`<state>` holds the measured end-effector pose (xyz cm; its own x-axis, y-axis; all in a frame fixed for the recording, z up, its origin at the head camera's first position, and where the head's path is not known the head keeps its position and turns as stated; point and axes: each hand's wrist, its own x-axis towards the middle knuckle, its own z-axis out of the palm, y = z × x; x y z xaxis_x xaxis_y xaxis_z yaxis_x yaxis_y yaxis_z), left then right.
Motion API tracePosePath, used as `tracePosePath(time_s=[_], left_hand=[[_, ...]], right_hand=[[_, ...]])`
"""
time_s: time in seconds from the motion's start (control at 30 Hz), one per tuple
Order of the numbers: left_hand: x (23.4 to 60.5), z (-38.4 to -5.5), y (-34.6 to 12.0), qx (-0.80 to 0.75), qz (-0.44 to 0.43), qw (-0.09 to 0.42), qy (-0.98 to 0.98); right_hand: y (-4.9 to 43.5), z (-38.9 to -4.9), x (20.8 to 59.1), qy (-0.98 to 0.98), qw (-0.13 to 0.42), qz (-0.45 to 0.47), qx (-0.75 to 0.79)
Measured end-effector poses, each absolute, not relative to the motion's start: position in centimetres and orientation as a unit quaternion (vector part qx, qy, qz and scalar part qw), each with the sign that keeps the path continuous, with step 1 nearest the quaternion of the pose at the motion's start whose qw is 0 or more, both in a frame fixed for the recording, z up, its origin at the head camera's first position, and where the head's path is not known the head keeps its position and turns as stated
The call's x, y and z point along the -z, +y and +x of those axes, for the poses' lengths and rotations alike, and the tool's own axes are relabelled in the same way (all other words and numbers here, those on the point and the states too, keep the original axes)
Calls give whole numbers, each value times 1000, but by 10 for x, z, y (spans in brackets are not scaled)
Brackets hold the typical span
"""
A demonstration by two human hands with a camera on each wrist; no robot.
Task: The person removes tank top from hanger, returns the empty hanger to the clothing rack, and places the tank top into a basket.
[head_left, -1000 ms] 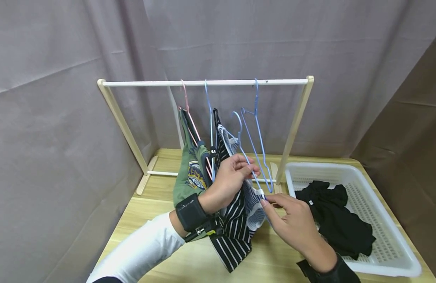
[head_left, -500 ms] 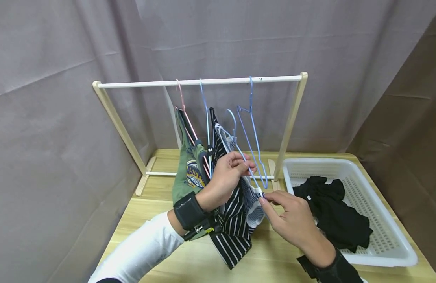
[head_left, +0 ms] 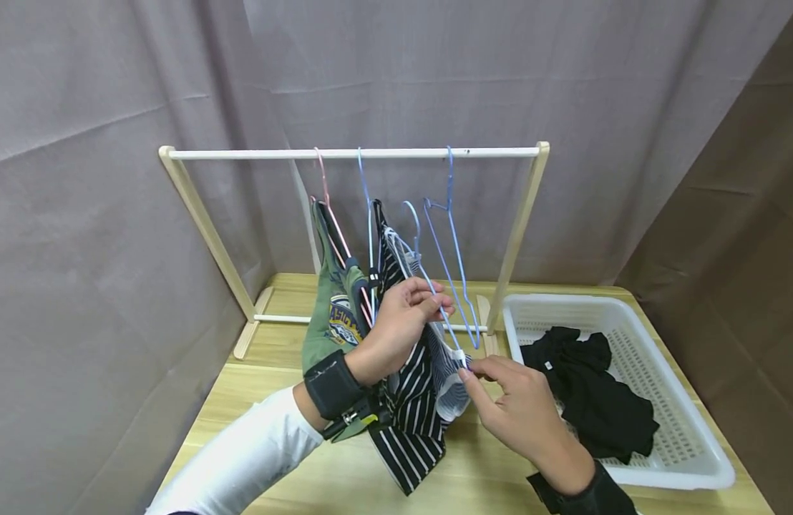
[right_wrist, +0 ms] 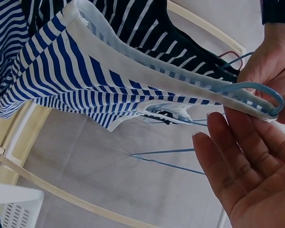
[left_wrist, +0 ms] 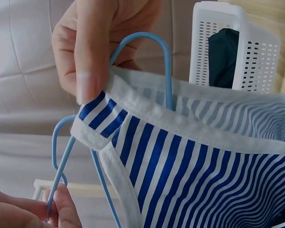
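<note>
My left hand [head_left: 406, 315] pinches a light-blue wire hanger [left_wrist: 169, 71] partway along its side, in front of the rack. A blue-and-white striped sleeveless top [left_wrist: 166, 161] with white trim hangs on this hanger. Thumb and fingers of my right hand [head_left: 515, 408] pinch the top's white-edged strap at the hanger's near end. The right wrist view shows the hanger's rounded end inside the neckline, right by my right fingers [right_wrist: 247, 142]. The held hanger's hook stands below the rack's bar, off it.
A wooden rack with a white bar [head_left: 261, 154] carries a green garment [head_left: 326, 325] on a pink hanger, a black-and-white striped garment [head_left: 406, 454] and a bare blue hanger [head_left: 456, 243]. Right of it, a white basket [head_left: 699, 422] holds black clothing [head_left: 602, 400].
The head view has shifted, so rack, basket and hands appear slightly further left. Both hands keep their grips on hanger and strap, with only slight movement.
</note>
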<state>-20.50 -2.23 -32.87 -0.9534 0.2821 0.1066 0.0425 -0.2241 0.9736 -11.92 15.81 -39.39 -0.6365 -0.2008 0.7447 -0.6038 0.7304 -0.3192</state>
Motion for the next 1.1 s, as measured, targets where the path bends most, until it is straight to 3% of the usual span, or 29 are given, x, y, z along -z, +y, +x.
tracePosePath(time_s=[0.67, 1.1], left_hand=[[318, -213, -22, -774, 144, 64, 613], [310, -212, -34, -782, 145, 78, 602]], right_hand=[[170, -112, 409, -824, 380, 341, -247], [163, -120, 441, -848, 331, 353, -215]])
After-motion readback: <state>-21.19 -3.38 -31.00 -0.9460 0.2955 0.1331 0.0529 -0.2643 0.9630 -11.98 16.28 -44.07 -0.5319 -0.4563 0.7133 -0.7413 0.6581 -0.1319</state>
